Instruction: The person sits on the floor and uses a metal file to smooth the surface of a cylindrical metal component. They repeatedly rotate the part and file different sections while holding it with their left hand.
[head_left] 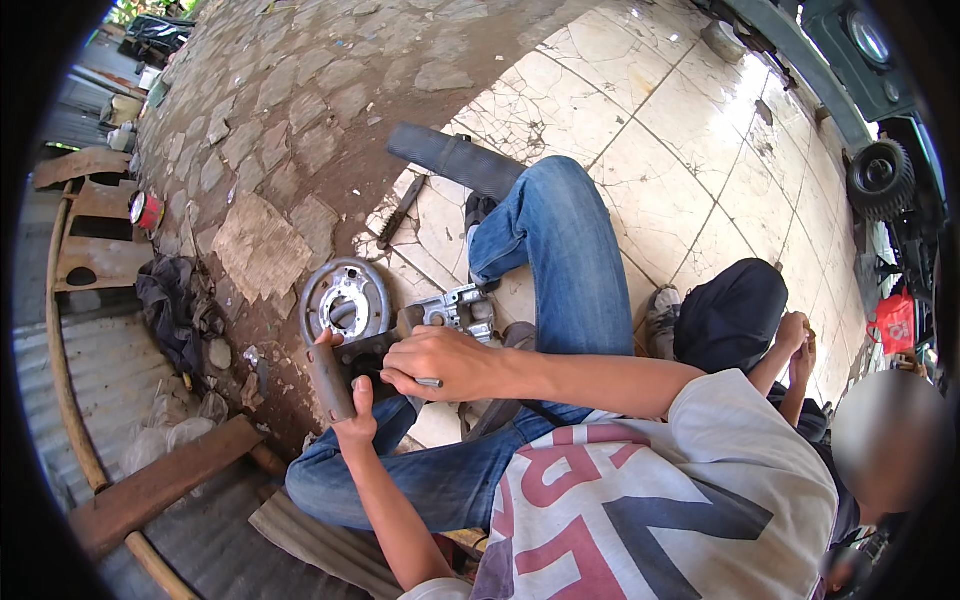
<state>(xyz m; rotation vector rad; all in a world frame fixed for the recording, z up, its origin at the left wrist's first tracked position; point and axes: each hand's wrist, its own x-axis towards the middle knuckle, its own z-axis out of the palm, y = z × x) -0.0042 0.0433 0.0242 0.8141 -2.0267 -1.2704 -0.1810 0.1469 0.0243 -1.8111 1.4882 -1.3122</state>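
Observation:
My left hand (352, 410) grips a dark grey metal part (362, 350) with a curved, tube-like end, held above my lap. My right hand (435, 358) is closed around a thin silver rod (428, 382), which sits against that part; its far end is hidden. Behind them, a round metal backing plate (315, 300) lies on the ground, and a silver cast housing (475, 315) with openings lies to its right.
A black rubber roll (440, 150) and a brush (398, 212) lie on cracked tiles (660, 140). A co-worker's hands (795, 332) are at the right. Corrugated sheets (60, 380), a wooden plank (160, 485) and dark cloth (175, 310) are on the left. A vehicle (865, 60) stands at upper right.

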